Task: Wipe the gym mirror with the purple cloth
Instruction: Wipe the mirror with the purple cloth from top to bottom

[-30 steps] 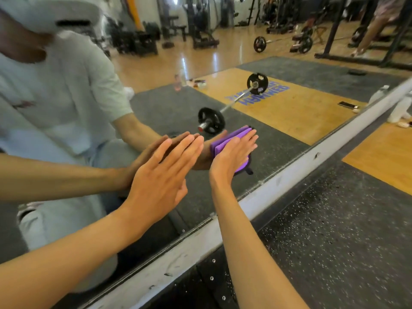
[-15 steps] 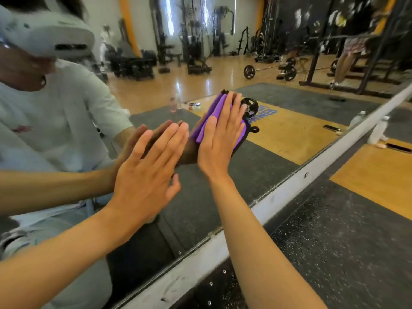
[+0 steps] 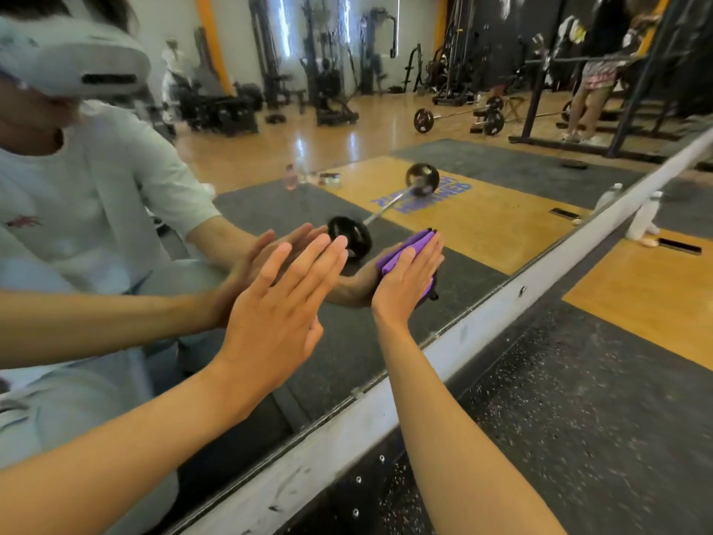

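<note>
Pressing purple cloth (image 3: 401, 252) flat on gym mirror (image 3: 443, 233), just above mirror frame (image 3: 443, 349); right hand (image 3: 405, 281) fingers straight, together. Left hand (image 3: 277, 307) flat, fingers slightly apart. Risk: unpinched cloth slipping down.

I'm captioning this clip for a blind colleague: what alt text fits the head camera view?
A person's right hand presses a purple cloth flat against a gym mirror, while the open left hand rests on the glass beside it. The mirror reflects barbells and weight racks.
</note>
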Motion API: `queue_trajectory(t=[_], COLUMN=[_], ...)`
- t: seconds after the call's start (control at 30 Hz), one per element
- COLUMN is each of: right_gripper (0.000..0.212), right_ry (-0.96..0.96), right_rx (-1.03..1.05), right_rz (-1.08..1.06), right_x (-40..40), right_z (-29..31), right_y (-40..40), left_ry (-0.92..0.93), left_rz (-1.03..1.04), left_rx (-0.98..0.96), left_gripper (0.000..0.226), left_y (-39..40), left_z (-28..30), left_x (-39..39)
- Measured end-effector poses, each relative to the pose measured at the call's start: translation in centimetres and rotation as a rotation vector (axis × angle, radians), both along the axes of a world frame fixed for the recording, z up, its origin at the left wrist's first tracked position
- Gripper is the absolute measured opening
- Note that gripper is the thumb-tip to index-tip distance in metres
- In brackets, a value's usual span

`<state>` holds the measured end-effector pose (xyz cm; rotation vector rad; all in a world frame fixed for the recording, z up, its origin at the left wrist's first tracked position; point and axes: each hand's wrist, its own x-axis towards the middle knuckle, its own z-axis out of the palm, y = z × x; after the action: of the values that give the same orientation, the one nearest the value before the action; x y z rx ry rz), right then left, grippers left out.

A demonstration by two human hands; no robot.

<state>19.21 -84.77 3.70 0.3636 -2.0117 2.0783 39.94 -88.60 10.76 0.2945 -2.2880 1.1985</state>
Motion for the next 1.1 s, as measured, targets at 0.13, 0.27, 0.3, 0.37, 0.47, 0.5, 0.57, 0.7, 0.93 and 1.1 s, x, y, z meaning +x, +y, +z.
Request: queue_trajectory(t=[0.13,0.27,0.3,0.37,0.47,0.5,0.57,0.7,0.93,1.1], right_gripper=[0.055,0.055,0.055,0.055,0.055,0.055,0.055,0.055,0.056,0.056], right_ry=[-0.223,-0.235,-0.249,-0.268,-0.272,-0.268,-0.254,-0.265,-0.422,-0.449], right_rx=[-0.031,-0.024,-0.022,-0.007,-0.007,-0.005,-0.002,0.012,0.031,0.004], right_rz=[-0.005,-0.014,-0.016,-0.023,-0.027,-0.025,-0.017,-0.003,0.029,-0.003], right_x=[-0.7,-2.0,-2.4,-2.8,-3.2,-3.3,-3.5,-3.9,-2.8,-2.9], right_z=[-5.0,-7.4,-7.9,-8.8,-9.7,-10.1,-10.9,-12.5,-15.6,-15.0], right_y=[0.4,0.4,0.5,0.6,0.6,0.6,0.6,0.9,1.4,1.2], left_ry=[-0.066,-0.116,-0.122,-0.130,-0.137,-0.134,-0.125,-0.121,-0.182,-0.266], left_rz=[-0.021,-0.031,-0.023,-0.016,-0.013,-0.013,-0.009,0.002,-0.109,-0.069], left_rx=[-0.030,-0.080,-0.113,-0.167,-0.218,-0.226,-0.236,-0.256,-0.195,-0.263], left_gripper=[0.090,0.086,0.084,0.081,0.074,0.072,0.070,0.069,0.081,0.075], left_y=[0.0,-0.9,-1.2,-1.5,-1.7,-1.7,-1.7,-1.6,0.7,0.3], left_z=[-1.8,-3.2,-3.4,-3.6,-3.5,-3.5,-3.6,-3.6,-6.1,-8.1], left_x=[-1.0,-2.2,-2.4,-2.5,-2.5,-2.6,-2.7,-2.7,-4.3,-8.6])
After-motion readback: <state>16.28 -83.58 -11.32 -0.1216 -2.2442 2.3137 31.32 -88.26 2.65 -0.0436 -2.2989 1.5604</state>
